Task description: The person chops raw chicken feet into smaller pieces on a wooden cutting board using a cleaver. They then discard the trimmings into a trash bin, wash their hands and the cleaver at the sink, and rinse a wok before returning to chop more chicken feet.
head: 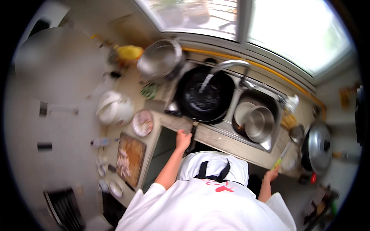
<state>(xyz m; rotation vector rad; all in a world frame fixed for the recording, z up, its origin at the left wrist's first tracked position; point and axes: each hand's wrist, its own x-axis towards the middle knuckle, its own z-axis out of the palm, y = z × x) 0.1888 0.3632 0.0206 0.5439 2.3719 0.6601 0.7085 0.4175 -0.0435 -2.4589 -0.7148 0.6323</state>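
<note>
A black wok point(185, 86) rests over the left part of the sink. Water runs from the curved metal faucet point(231, 62) into it and ripples at its bottom. My left hand point(183, 140) is closed around the wok's dark handle point(193, 134), which points towards me. Out to the right, my right hand point(271, 173) grips the yellow-green handle of a metal ladle point(285, 151). The ladle's head lies beside the right counter, near a lidded pan point(319, 145); its exact shape is blurred.
In the right sink basin point(268, 98) sit a metal pot point(260, 122) and a pale bowl point(242, 111). To my left are a large steel pot point(160, 59), a plate of meat point(142, 122), a white rice cooker point(114, 108), and a cutting board point(136, 156) with sliced meat and a knife point(121, 174).
</note>
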